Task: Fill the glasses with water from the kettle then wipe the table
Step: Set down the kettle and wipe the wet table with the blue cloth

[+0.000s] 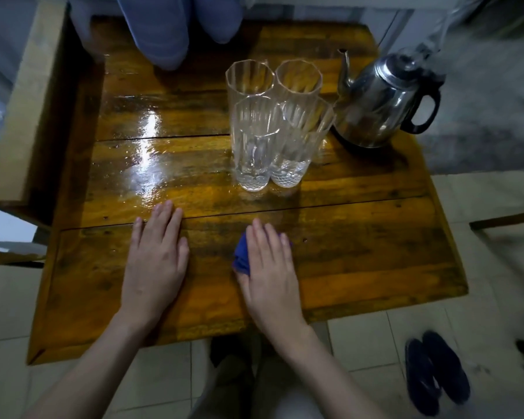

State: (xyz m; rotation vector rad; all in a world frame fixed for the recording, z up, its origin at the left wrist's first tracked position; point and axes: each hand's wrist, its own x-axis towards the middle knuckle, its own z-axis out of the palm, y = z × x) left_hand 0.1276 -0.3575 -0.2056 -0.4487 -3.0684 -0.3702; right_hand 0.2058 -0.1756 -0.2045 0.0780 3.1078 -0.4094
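Several tall ribbed clear glasses (256,143) stand bunched together at the middle of the wooden table (360,252). A steel kettle (381,98) with a black handle sits just right of them, spout toward the glasses. My left hand (155,261) lies flat on the table near the front, fingers spread, holding nothing. My right hand (270,267) presses flat on a blue cloth (242,257), which shows at the hand's left edge and beyond the fingertips. I cannot tell the water level in the glasses.
A wet, shiny patch (146,158) covers the table left of the glasses. A person's knees in blue trousers (176,28) are at the far edge. A wooden bench (28,116) runs along the left side. Dark slippers (436,379) lie on the tiled floor at lower right.
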